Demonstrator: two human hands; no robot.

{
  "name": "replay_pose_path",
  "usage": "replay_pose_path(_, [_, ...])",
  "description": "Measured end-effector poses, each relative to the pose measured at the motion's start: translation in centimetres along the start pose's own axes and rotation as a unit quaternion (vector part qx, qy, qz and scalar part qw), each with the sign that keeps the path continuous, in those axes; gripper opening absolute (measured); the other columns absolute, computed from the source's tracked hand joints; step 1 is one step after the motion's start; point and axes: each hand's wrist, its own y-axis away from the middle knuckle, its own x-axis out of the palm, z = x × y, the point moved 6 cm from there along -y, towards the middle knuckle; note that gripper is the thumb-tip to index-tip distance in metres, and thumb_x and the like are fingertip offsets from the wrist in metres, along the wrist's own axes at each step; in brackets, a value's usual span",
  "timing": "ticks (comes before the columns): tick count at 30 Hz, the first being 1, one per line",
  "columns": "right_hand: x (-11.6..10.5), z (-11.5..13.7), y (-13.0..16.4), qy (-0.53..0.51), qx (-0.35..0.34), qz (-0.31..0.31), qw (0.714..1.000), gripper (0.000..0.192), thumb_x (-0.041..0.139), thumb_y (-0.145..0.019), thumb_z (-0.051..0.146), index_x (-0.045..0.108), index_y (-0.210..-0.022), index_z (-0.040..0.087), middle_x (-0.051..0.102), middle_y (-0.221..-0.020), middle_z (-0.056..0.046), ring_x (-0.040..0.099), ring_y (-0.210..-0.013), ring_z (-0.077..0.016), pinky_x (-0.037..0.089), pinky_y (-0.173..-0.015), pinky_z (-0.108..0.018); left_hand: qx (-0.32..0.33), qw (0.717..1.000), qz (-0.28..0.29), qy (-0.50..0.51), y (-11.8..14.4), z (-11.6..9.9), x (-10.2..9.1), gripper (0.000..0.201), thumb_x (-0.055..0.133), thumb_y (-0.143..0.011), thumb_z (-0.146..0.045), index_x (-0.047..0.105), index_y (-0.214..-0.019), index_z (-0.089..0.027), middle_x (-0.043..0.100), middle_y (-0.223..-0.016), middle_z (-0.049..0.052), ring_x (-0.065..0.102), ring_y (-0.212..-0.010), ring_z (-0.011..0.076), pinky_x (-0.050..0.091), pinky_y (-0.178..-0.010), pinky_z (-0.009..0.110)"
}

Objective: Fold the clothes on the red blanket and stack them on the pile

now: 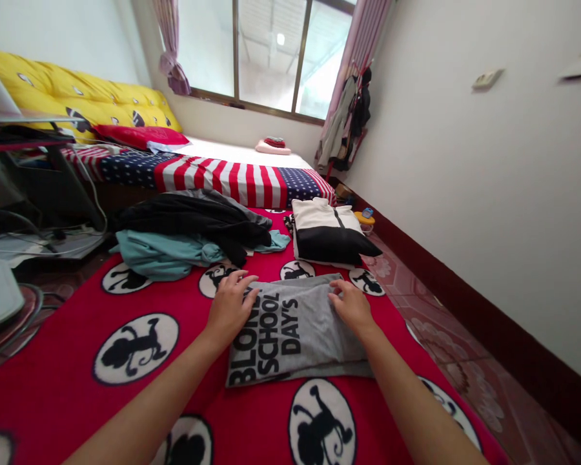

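A folded grey cotton T-shirt with black block lettering (295, 332) is laid flat on a red fleece blanket printed with white discs holding black monkey figures (72, 387), which is spread over the floor in the foreground. The left hand (230, 307) is pressed palm down on the shirt's upper left corner, its fingers spread and flat, nothing being gripped. The right hand (351, 305) is set on the shirt's upper right part, its fingers bent, with the fingertips (333, 292) at the cloth; whether a fold is pinched there cannot be told. Beyond the shirt, a loose heap of black and teal clothes (184, 236) is piled on the blanket to the left, and a folded white and black garment (329, 234) is placed to the right, well apart from the hands. Behind these, a low mattress covered with a stars-and-stripes sheet (223, 174) is seen, with a red pillow (140, 135) at its head and a yellow quilted pad (77, 93) leaned against the wall. A wide window with pink curtains (271, 51) is set in the far wall, clothes (348, 119) are hung in the corner, and patterned floor tiles (465, 368) are exposed along the white right-hand wall (489, 181).
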Motion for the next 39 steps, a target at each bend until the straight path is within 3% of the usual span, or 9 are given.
replay_pose_path(3, [1.2, 0.2, 0.1, 0.02, 0.021, 0.005, 1.0, 0.023, 0.061, -0.081, 0.032, 0.066, -0.1, 0.02, 0.069, -0.088, -0.006, 0.064, -0.083, -0.022, 0.039, -0.066, -0.028, 0.03, 0.997, 0.064, -0.007, -3.2, -1.1, 2.2, 0.029, 0.054, -0.087, -0.03, 0.069, -0.109, -0.021, 0.068, -0.104, 0.009, 0.057, -0.102, 0.0279, 0.043, -0.091, 0.04])
replay_pose_path(7, [1.9, 0.2, 0.2, 0.038, 0.026, -0.007, 0.999, 0.011, 0.056, -0.08, 0.022, 0.065, -0.084, 0.019, 0.068, -0.079, -0.006, 0.064, -0.074, -0.0214, 0.036, -0.061, -0.027, 0.028, 0.995, 0.097, -0.006, -5.1, -2.1, 4.7, 0.01, 0.071, -0.072, -0.032, 0.072, -0.073, -0.022, 0.068, -0.076, 0.006, 0.061, -0.079, 0.0268, 0.044, -0.073, 0.036])
replay_pose_path(14, [1.5, -1.4, 0.8, 0.01, 0.019, -0.116, 0.993, 0.015, 0.045, -0.087, 0.024, 0.059, -0.087, 0.019, 0.066, -0.081, -0.003, 0.062, -0.077, -0.0164, 0.039, -0.069, -0.025, 0.018, 1.0, -0.011, -0.005, -4.0, -2.3, 4.2, 0.012, 0.057, -0.087, -0.03, 0.064, -0.084, -0.02, 0.063, -0.089, 0.006, 0.058, -0.09, 0.0225, 0.04, -0.077, 0.032])
replay_pose_path(18, [2.2, -1.6, 0.6, 0.026, 0.05, -0.099, 0.993, 0.013, 0.049, -0.084, 0.024, 0.061, -0.086, 0.02, 0.065, -0.076, -0.004, 0.062, -0.071, -0.0189, 0.038, -0.063, -0.027, 0.027, 0.998, -0.003, -0.064, -4.2, -2.7, 4.4, 0.007, 0.06, -0.083, -0.024, 0.065, -0.079, -0.02, 0.062, -0.088, 0.008, 0.056, -0.092, 0.0268, 0.04, -0.079, 0.038])
replay_pose_path(23, [1.2, 1.7, 1.3, 0.017, -0.028, -0.1, 0.994, 0.024, 0.048, -0.084, 0.017, 0.063, -0.103, 0.02, 0.066, -0.108, -0.008, 0.061, -0.099, -0.0204, 0.043, -0.081, -0.029, 0.065, 0.997, 0.023, -0.038, -2.5, -5.3, 4.0, 0.014, 0.055, -0.085, -0.02, 0.068, -0.091, -0.021, 0.063, -0.097, 0.007, 0.058, -0.094, 0.0243, 0.044, -0.081, 0.036])
replay_pose_path(27, [2.9, 3.7, 2.5, 0.023, -0.165, -0.034, 0.985, 0.041, 0.04, -0.095, 0.033, 0.05, -0.134, 0.027, 0.05, -0.142, -0.005, 0.04, -0.133, -0.0211, 0.028, -0.11, -0.043, 0.153, 0.984, 0.089, -0.017, 1.9, -7.0, 5.2, 0.04, 0.055, -0.088, -0.039, 0.059, -0.125, -0.025, 0.059, -0.128, 0.009, 0.053, -0.117, 0.0279, 0.036, -0.103, 0.046])
replay_pose_path(30, [4.5, 2.3, 2.2, 0.077, -0.14, 0.011, 0.987, 0.048, 0.037, -0.097, 0.043, 0.041, -0.143, 0.03, 0.031, -0.155, -0.004, 0.023, -0.143, -0.0242, 0.018, -0.113, -0.053, 0.18, 0.977, 0.101, -0.049, 4.0, -6.4, 5.5, 0.056, 0.05, -0.089, -0.05, 0.042, -0.142, -0.031, 0.044, -0.147, 0.009, 0.035, -0.137, 0.0324, 0.022, -0.112, 0.056])
replay_pose_path(35, [4.7, 0.3, 2.3, 0.121, -0.086, 0.035, 0.988, 0.053, 0.034, -0.097, 0.042, 0.032, -0.148, 0.028, 0.021, -0.159, -0.007, 0.013, -0.146, -0.0256, 0.019, -0.111, -0.056, 0.164, 0.979, 0.102, -0.069, 4.7, -2.9, 4.3, 0.057, 0.049, -0.089, -0.054, 0.042, -0.141, -0.032, 0.039, -0.151, 0.008, 0.03, -0.141, 0.0317, 0.024, -0.112, 0.057])
replay_pose_path(39, [2.8, -1.5, 4.8, 0.086, -0.034, -0.05, 0.994, 0.057, 0.043, -0.093, 0.04, 0.034, -0.146, 0.021, 0.026, -0.156, -0.013, 0.026, -0.141, -0.0288, 0.028, -0.109, -0.05, 0.061, 0.998, 0.01, -0.018, 5.3, 0.6, 2.4, 0.058, 0.049, -0.089, -0.05, 0.047, -0.138, -0.02, 0.031, -0.153, 0.015, 0.029, -0.141, 0.0328, 0.031, -0.111, 0.051])
